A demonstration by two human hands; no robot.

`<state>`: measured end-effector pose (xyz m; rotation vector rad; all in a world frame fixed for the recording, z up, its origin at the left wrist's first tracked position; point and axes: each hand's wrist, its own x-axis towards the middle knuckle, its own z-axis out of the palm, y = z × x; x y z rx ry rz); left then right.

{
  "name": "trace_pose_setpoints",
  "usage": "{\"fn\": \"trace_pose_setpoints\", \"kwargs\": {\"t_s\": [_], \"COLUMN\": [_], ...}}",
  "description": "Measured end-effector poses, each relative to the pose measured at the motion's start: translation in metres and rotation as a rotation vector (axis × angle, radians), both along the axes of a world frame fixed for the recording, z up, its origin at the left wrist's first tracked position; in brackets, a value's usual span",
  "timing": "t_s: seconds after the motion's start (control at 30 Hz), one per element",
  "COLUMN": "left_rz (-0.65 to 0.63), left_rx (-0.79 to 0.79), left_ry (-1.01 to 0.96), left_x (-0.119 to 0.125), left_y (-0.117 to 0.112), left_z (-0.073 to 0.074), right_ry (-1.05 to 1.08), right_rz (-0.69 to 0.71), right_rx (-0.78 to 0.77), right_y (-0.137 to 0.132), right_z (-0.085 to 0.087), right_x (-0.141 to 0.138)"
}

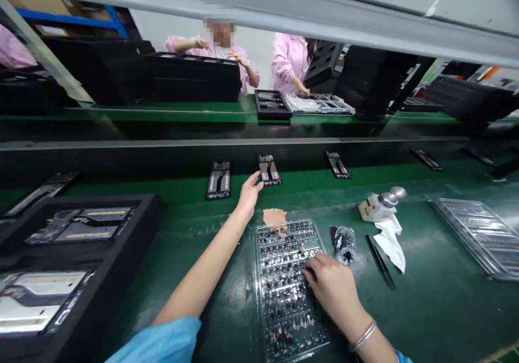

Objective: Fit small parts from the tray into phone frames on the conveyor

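Note:
My left hand (249,193) stretches forward with its fingers apart, fingertips close to a phone frame (269,169) lying on the dark conveyor belt (162,158); it holds nothing. My right hand (330,284) rests on a clear plastic tray (286,284) filled with several small black parts, fingers curled down onto the parts; whether it grips one is hidden. A second phone frame (219,180) lies left of the first, and a third phone frame (338,165) to the right.
A black foam tray (133,244) with phone frames sits at my left. Black tweezers (380,260), a white cloth (391,241), a small dispenser bottle (379,203), a bag of parts (344,242) and stacked clear trays (478,233) lie at right. Two people in pink work across the line.

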<state>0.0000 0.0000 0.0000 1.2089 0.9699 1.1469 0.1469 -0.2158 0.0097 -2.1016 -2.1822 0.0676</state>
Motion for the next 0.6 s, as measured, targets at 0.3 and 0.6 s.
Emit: {"fn": "trace_pose_setpoints", "kwargs": {"t_s": [0.3,0.6], "left_rz": [-0.386,-0.592], "left_rx": [0.201,0.713], "left_ry": [0.261,0.695], "left_x": [-0.017,-0.01], "left_y": [-0.118,-0.146], "left_z": [0.019,0.01], "right_ry": [0.065,0.5], "right_rz": [0.001,-0.075], "right_rx": [0.034,-0.021], "right_y": [0.001,0.003], "right_z": [0.0,0.011], "right_x": [-0.004,0.003]}}
